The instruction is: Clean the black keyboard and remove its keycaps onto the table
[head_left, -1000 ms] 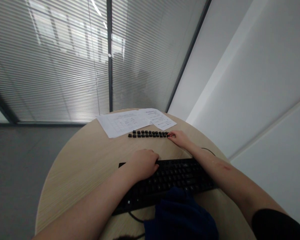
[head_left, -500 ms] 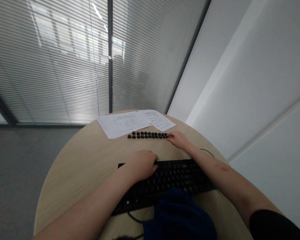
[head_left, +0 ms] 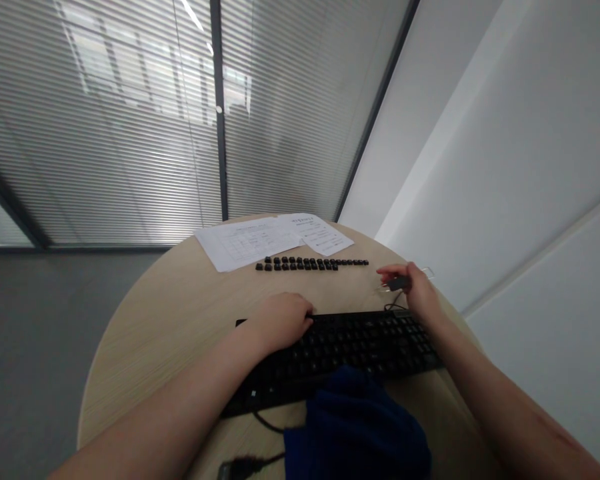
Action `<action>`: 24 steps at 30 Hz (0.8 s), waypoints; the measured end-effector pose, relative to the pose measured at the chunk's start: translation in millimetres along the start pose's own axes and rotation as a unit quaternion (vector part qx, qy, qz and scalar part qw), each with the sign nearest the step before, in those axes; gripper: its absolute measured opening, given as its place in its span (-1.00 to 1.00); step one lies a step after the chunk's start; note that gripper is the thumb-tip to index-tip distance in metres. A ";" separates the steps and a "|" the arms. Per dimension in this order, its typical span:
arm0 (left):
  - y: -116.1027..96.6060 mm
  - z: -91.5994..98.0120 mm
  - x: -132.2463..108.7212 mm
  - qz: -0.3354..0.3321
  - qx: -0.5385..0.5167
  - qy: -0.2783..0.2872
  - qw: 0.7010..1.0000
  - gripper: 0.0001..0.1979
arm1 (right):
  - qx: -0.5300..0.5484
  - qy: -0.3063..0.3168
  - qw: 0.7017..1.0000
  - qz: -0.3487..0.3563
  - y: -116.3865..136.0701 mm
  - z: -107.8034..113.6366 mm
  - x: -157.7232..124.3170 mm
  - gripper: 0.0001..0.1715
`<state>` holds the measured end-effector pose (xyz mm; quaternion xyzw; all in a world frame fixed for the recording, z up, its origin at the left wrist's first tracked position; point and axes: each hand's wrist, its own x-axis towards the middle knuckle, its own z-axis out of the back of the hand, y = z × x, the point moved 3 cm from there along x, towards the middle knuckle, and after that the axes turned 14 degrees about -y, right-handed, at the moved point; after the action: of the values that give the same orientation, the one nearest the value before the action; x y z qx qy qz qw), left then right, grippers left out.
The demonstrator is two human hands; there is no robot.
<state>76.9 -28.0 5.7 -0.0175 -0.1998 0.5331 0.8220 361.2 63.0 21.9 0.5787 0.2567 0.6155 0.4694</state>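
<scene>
A black keyboard (head_left: 350, 347) lies on the round wooden table. My left hand (head_left: 286, 321) rests over its upper left part, fingers curled on the back edge. Past the keyboard's right end, my right hand (head_left: 414, 288) is closed on a small dark tool with thin wire loops (head_left: 398, 283), held just above the table. Loose black keycaps (head_left: 300, 265) stand in two rows behind the keyboard, the back row reaching further right.
Printed papers (head_left: 250, 241) lie at the table's far edge. A blue cloth (head_left: 360, 427) covers part of the keyboard's near side, with a cable plug (head_left: 240, 467) to its left. Glass with blinds and a white wall stand beyond.
My right hand has moved from the keycap rows to the right and nearer, and now holds the wire tool. The right end of the back row is now uncovered. My left hand stays in place.
</scene>
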 end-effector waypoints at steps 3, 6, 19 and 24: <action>3.1 -2.4 1.8 -0.003 0.007 0.023 1.000 -0.73 | 0.090 0.052 0.987 -0.126 4.2 -5.6 -25.1 -0.24; 4.6 -2.8 3.1 -0.007 0.016 0.043 0.999 -0.70 | 0.132 0.120 0.966 -0.186 8.7 -18.8 -41.6 -0.40; 2.0 4.7 5.2 0.028 0.021 0.059 0.998 -0.67 | 0.062 0.194 0.972 -0.115 -3.6 -31.5 -55.6 -0.57; 2.4 3.9 4.1 0.020 0.010 0.049 0.999 -0.69 | -0.008 0.216 0.976 -0.037 -2.8 -36.6 -66.3 -0.67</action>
<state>74.9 -24.1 10.0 -0.0393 -0.1533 0.5497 0.8202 319.8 14.5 -19.0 0.4181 0.3685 0.7103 0.4300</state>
